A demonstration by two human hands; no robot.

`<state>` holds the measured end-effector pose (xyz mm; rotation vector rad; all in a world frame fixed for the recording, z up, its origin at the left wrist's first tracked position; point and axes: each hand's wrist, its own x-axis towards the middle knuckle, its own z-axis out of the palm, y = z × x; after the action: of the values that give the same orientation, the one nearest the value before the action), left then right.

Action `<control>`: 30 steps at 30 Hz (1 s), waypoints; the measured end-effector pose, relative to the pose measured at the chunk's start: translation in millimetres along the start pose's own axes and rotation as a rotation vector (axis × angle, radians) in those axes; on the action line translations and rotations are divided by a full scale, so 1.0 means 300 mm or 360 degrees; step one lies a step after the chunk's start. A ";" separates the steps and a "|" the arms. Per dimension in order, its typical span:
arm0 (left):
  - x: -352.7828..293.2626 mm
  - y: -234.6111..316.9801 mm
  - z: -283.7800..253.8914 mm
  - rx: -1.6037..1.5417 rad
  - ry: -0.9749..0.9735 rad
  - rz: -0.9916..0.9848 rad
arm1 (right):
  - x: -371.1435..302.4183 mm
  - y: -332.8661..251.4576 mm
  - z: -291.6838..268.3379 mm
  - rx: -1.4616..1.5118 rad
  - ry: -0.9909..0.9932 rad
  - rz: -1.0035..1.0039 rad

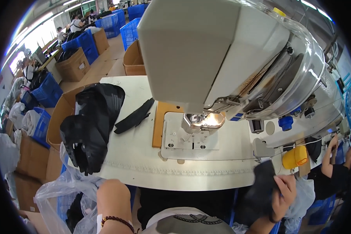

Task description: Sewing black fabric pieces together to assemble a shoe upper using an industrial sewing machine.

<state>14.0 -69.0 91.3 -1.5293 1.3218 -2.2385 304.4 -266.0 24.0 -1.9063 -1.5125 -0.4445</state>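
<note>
My right hand (285, 192), off the table's front right edge, has its fingers closed on a black fabric piece (261, 187) that hangs down, its lower part blurred. At the front left, my left hand (114, 195) is above the dark braided bracelet, near a clear plastic bag; its fingers are hidden. A sewing machine (191, 46) rises over the white table (175, 177). Its lit presser area (202, 121) has no fabric under it that I can see. A heap of black fabric pieces (91, 124) lies on the table's left, beside a single narrow black strip (134, 116).
A clear plastic bag (50, 197) hangs at the front left. Cardboard boxes (72, 64) and blue crates (46, 89) stand to the left. A yellow container (295, 157) sits at the table's right. Another person (329, 175) works at far right.
</note>
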 end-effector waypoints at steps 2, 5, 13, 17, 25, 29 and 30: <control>-0.054 0.024 -0.051 0.0534 -0.0371 -0.0313 | 0.100 -0.045 0.107 0.0169 0.0060 -0.0219; -0.247 0.000 -0.155 0.1396 -0.0954 -0.1289 | 0.242 -0.057 0.287 0.0162 0.0146 -0.0744; -1.013 -0.042 -0.523 0.1308 -0.1746 -0.2645 | 0.328 -0.083 0.565 0.0117 0.0307 -0.1066; -1.102 0.034 -0.546 0.1327 -0.1885 -0.2675 | 0.316 -0.097 0.604 0.0060 0.0307 -0.0953; -1.129 0.007 -0.574 0.1303 -0.1962 -0.2623 | 0.305 -0.096 0.565 0.0214 0.0150 -0.0804; -1.140 -0.009 -0.615 0.1270 -0.2066 -0.2538 | 0.297 -0.092 0.564 0.0240 0.0018 -0.0756; -1.141 -0.010 -0.627 0.1268 -0.2095 -0.2527 | 0.295 -0.090 0.566 0.0250 0.0018 -0.0756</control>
<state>28.0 226.2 -164.2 -2.8645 -1.3007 -0.7934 280.7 -83.9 -36.5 -1.4160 -1.9340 -0.5228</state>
